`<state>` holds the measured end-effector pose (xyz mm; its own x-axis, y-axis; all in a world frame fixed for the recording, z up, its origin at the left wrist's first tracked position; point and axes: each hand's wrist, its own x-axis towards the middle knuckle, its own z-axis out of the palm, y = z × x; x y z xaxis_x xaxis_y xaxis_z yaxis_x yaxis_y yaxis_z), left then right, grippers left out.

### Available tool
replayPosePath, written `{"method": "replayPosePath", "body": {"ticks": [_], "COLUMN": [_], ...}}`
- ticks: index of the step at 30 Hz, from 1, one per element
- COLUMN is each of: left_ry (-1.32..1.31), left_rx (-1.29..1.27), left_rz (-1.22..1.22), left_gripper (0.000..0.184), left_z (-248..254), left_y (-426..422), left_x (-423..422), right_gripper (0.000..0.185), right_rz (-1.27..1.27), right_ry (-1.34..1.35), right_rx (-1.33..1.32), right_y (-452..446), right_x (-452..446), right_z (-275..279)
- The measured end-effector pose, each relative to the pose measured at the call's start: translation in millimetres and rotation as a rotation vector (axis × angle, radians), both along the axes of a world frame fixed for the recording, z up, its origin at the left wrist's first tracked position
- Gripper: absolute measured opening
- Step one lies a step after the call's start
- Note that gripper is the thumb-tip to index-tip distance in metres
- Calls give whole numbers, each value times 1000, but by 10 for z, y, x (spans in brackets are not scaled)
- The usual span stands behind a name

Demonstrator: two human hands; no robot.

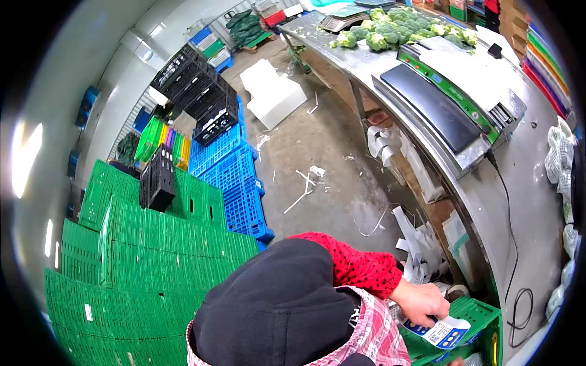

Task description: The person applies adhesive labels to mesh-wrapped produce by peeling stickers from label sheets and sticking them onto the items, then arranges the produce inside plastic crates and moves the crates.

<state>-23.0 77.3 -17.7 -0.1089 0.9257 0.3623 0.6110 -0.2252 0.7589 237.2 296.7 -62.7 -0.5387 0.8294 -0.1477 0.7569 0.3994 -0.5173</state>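
Observation:
A co-worker bends close in front at the bottom centre, in a black hooded top point(274, 305), a pink plaid garment point(384, 329) and a red sleeve with black dots point(366, 271). From that sleeve comes the co-worker's hand point(422, 302), its fingers closed on a blue and white printed label point(444, 334). The label is over a green crate point(482, 312), whose inside is mostly hidden. A sliver of skin shows at the bottom edge; whose it is cannot be told. Neither my left hand nor my right hand can be made out.
Stacked green crates point(165, 262) fill the left, beside blue pallets point(238, 189) and black crates point(195, 85). A steel table point(494, 207) at the right bears broccoli point(390, 30), a wrapping machine point(433, 104) and a cable. White foam point(271, 97) and scraps lie on the floor.

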Motion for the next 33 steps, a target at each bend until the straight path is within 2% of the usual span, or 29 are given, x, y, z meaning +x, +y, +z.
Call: {"method": "replayPosePath", "body": {"ticks": [1, 3, 4, 5, 6, 7, 9, 10, 11, 13, 15, 16, 17, 18, 19, 21, 22, 23, 25, 29, 30, 31, 33], "left_ry": [23, 30, 48, 66, -8, -10, 47, -45, -12, -208, -248, -328, -332, -448, -387, -472, -513, -769, -693, -575, -575, -575, -571], "left_rx": [7, 3, 9, 15, -146, -149, 251, 275, 381, 171, 46, 2, -232, -313, -384, -660, -702, -706, -592, -642, -657, -671, -701], "left_rz": [21, 6, 15, 24, 32, 28, -64, -139, -187, -351, -403, -377, -305, -202, -177, -17, 35, 94, 198, 46, -24, -93, -147], "left_gripper": [20, 19, 20, 21, 24, 24, 26, 27, 28, 24, 20, 20, 21, 24, 27, 26, 22, 19, 18, 18, 19, 19, 20], "left_z": [1, -21, -38, -47, -55, -20, 45, -38, -31, -137, -165, -188, -309, -361, -540, -627, -780, -854, -650, -515, -540, -571, -546], "left_y": [4, 55, 62, 63, 72, 84, 162, 285, 363, 411, 535, 493, 486, 457, 349, 239, 329, 476, 648, 948, 1041, 1103, 1208], "left_x": [-24, 26, 79, 114, 123, 91, 26, 141, 212, 335, 241, 241, 151, 218, 303, 424, 475, 593, 654, 602, 644, 696, 821], "right_gripper": [36, 38, 35, 32, 31, 30, 29, 28, 28, 27, 24, 28, 30, 16, 13, 9, 8, 10, 12, 15, 16, 21, 27], "right_rz": [-66, 185, 99, 23, 38, 53, 62, 76, 91, 75, -1, -2, 29, 136, 152, -83, -199, -173, -213, -292, -291, -311, -336], "right_ry": [399, 326, 480, 462, 536, 610, 598, 589, 580, 582, 452, 492, 561, 599, 694, 809, 875, 902, 800, 761, 822, 773, 811], "right_rx": [-230, -156, -366, -372, -387, -402, -429, -455, -481, -504, -290, -279, -184, -11, -10, -44, -58, -94, -311, -630, -679, -701, -618], "right_y": [-61, -567, -594, -608, -595, -602, -705, -805, -908, -1067, -960, -799, -836, -584, -200, 594, 1004, 1337, 1570, 1186, 1103, 1070, 1013], "right_x": [-26, -497, -483, -444, -400, -387, -352, -354, -362, -399, -323, -59, -245, -320, -248, -174, -115, 298, 791, 1021, 1020, 1018, 981], "right_z": [341, 992, 801, 753, 703, 687, 641, 659, 693, 749, 703, 171, 153, 251, 177, 453, 583, 426, -269, -1056, -1167, -1293, -1832]}}
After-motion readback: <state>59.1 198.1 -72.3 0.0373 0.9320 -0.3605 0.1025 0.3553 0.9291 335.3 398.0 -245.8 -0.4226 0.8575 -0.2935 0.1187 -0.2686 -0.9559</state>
